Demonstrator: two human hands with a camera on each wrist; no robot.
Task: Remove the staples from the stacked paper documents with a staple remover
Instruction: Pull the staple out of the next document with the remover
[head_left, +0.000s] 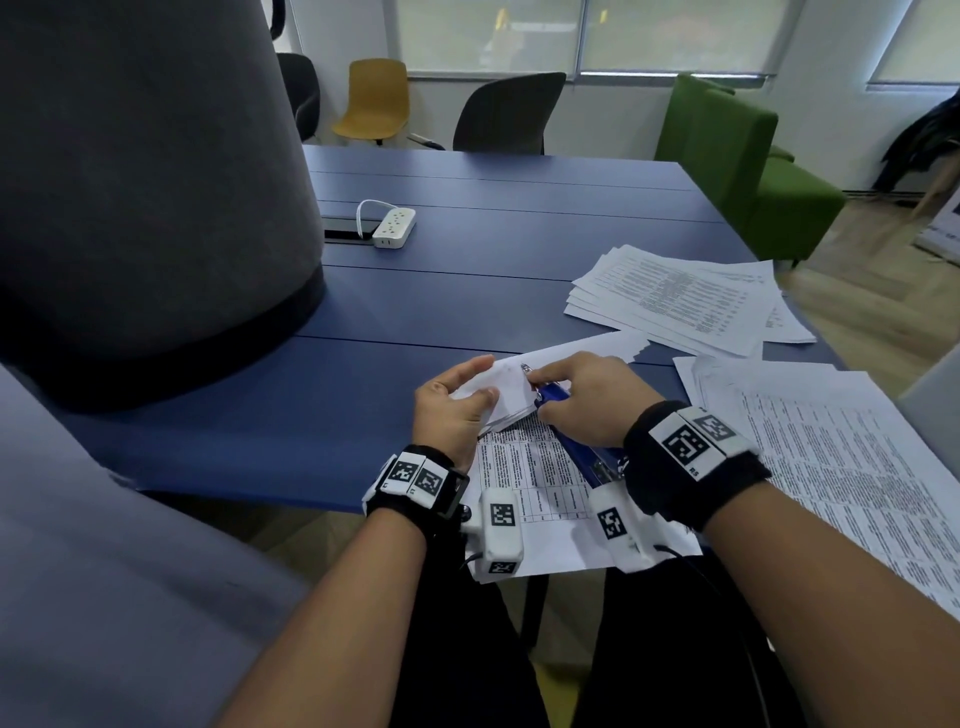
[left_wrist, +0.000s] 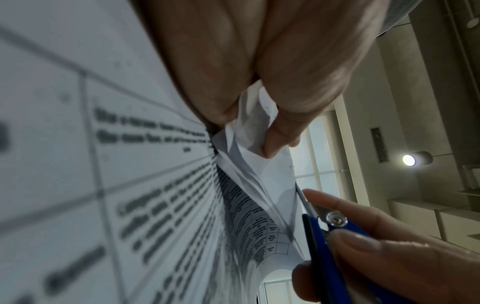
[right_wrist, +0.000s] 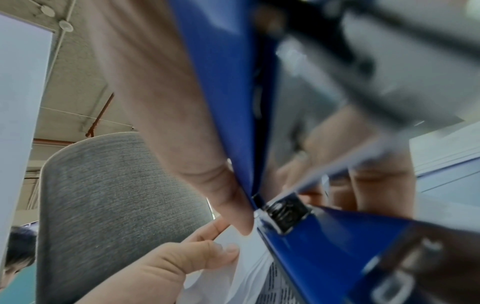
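Note:
A stapled printed document (head_left: 530, 470) lies at the blue table's front edge, its top corner folded up. My left hand (head_left: 480, 382) pinches that lifted corner (left_wrist: 255, 131) between thumb and fingers. My right hand (head_left: 540, 392) grips a blue staple remover (head_left: 558, 395) with its metal tip (left_wrist: 306, 202) against the raised corner, beside the left fingers. In the right wrist view the blue handles (right_wrist: 324, 246) and metal hinge (right_wrist: 285, 211) fill the frame, with the left hand (right_wrist: 221, 242) on the paper (right_wrist: 246, 269) behind. The staple itself is not visible.
Loose printed sheets (head_left: 675, 296) are spread at the right back and a second stack (head_left: 841, 467) lies at the right front. A tall grey felt screen (head_left: 156, 182) stands on the left. A white power strip (head_left: 394, 227) and a phone (head_left: 350, 228) sit further back on the table (head_left: 467, 312).

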